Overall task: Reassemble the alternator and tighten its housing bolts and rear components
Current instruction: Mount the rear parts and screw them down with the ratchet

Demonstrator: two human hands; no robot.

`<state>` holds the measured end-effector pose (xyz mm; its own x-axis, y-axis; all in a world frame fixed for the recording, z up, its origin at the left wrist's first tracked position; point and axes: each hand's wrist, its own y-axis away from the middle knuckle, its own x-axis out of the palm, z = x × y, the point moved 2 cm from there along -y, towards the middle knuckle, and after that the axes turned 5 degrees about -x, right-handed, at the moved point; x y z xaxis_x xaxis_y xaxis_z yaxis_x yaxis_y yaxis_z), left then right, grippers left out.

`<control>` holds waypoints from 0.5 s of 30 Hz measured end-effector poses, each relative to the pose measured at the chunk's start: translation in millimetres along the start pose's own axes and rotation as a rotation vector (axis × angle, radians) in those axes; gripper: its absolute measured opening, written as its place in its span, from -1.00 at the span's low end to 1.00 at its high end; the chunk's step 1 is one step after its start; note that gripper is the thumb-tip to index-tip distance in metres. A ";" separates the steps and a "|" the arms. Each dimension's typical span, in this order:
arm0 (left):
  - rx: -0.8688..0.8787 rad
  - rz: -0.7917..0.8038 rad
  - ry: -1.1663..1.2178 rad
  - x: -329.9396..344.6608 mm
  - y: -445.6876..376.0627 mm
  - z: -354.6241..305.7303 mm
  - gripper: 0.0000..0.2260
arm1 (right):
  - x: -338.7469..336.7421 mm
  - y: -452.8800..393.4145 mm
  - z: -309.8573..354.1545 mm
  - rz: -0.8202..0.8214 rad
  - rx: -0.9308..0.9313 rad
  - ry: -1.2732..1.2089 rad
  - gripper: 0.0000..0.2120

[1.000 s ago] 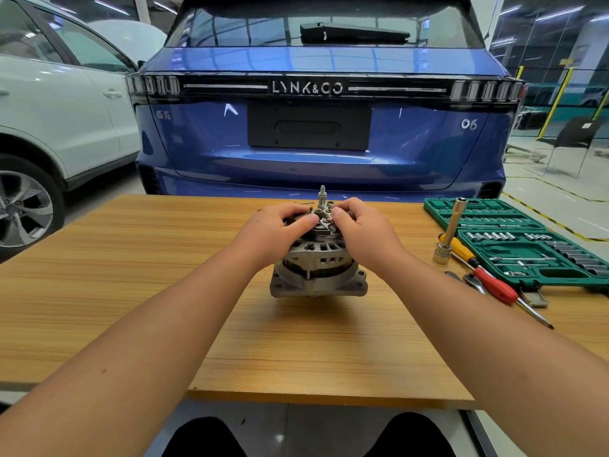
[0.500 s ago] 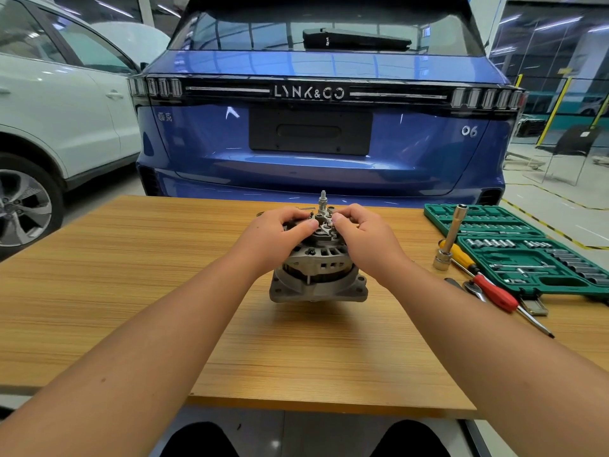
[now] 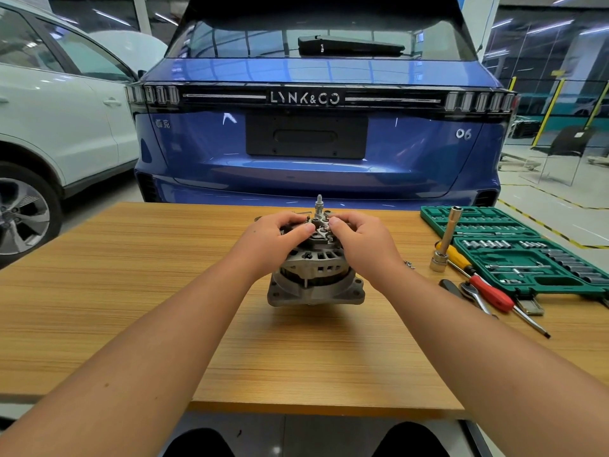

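The alternator (image 3: pixel 315 275) is standing on its flat mounting face near the middle of the desk (image 3: pixel 131 291), a little toward the far edge, with its threaded stud pointing straight up. The left hand (image 3: pixel 273 240) and the right hand (image 3: pixel 361 242) are both curling over the rear end, fingertips and thumbs pinching at the small plate-like rear component (image 3: pixel 321 225) beside the stud; exactly what each fingertip is gripping is too small to tell. The likeliest trouble, as I judge it, is the part seating crooked: if it is being pressed down off its holes, the screws may later cross-thread in the soft cast housing. A loose fastener could also be slipping from the fingers into the cooling slots, which are opening wide all round the ribbed grey aluminium body. The casting is looking matt and rough, the stud bright and smooth. The desk is showing a striped wood-grain laminate. By the right edge a green plastic socket case (image 3: pixel 527 255) is lying open, with a steel extension bar (image 3: pixel 446 240) leaning upright and a red-handled screwdriver (image 3: pixel 494 296) just beside it.
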<state>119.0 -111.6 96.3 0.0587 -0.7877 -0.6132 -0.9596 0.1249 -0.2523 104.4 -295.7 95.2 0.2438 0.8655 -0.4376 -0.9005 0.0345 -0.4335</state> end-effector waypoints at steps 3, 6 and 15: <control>-0.010 -0.002 0.006 -0.7 -0.6 0.8 -0.65 | 0.6 1.2 -0.2 -0.009 -0.001 -0.002 -0.74; -0.007 -0.008 0.004 -0.3 -0.7 1.2 -0.65 | 0.5 0.4 -0.5 -0.022 0.000 -0.029 -0.75; -0.022 -0.031 -0.006 0.7 -0.1 1.3 -0.65 | -24.7 -20.6 -15.0 -0.006 0.276 -0.297 -0.72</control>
<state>119.5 -111.4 94.9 0.0896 -0.7875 -0.6098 -0.9632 0.0873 -0.2542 122.4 -325.3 103.1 0.1714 0.9703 -0.1709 -0.9720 0.1383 -0.1898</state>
